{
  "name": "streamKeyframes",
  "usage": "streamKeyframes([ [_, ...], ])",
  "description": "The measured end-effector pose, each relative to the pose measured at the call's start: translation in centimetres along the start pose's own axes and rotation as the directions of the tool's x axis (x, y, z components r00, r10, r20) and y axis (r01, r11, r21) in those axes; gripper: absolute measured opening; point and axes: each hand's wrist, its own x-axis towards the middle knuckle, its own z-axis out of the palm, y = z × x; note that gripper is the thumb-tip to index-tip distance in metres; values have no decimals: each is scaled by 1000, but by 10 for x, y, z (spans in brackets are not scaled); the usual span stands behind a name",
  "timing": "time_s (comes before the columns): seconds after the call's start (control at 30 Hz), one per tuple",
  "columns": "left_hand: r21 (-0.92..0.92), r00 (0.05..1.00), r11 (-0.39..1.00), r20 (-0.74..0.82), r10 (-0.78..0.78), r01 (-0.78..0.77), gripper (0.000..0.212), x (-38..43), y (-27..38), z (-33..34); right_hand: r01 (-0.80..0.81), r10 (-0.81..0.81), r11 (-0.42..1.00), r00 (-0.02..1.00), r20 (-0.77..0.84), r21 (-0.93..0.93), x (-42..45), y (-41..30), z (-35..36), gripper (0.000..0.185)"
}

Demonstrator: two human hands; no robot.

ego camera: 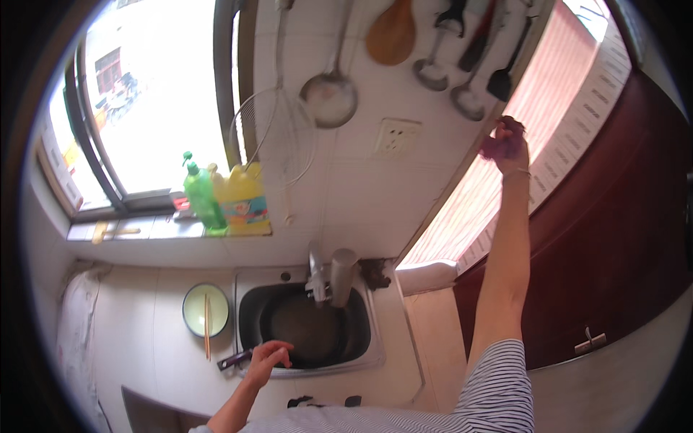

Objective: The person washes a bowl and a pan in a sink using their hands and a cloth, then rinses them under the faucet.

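Observation:
My left hand hovers at the front edge of the metal sink, fingers apart and nothing in them. Just beside it is the dark handle of a frying pan, which sits in the sink. My right hand is raised far to the right, in front of a pink striped curtain and near the wall's edge. Something dark shows at its fingertips, but blur and glare hide whether it is held. Hanging closest to that hand are a black spatula and a metal ladle.
Left of the sink, chopsticks lie across a pale green bowl. A faucet and a metal cylinder stand behind the basin. Green and yellow bottles occupy the windowsill. A dark red door is at right.

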Motion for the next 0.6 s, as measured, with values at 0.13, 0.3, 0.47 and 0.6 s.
streamKeyframes([
  [0.13, 241, 989, 970, -147, 14, 23, 25, -4, -27, -44, -254, 151, 858, 956, -253, -447, -106, 37, 76, 31],
  [0.3, 875, 915, 475, -114, 386, -92, 28, -11, -70, -105, -732, 815, 362, 549, -185, -577, -276, 82, 104, 13],
  [0.47, 939, 943, 336, -180, 279, 80, 42, -17, -100, -119, -207, 987, 159, 31, 156, -965, -452, 223, 57, 38],
  [0.6, 984, 934, 145, -149, 324, 107, 50, -28, -110, -134, 133, 965, 258, -90, 248, -957, -532, 292, 50, 41],
])
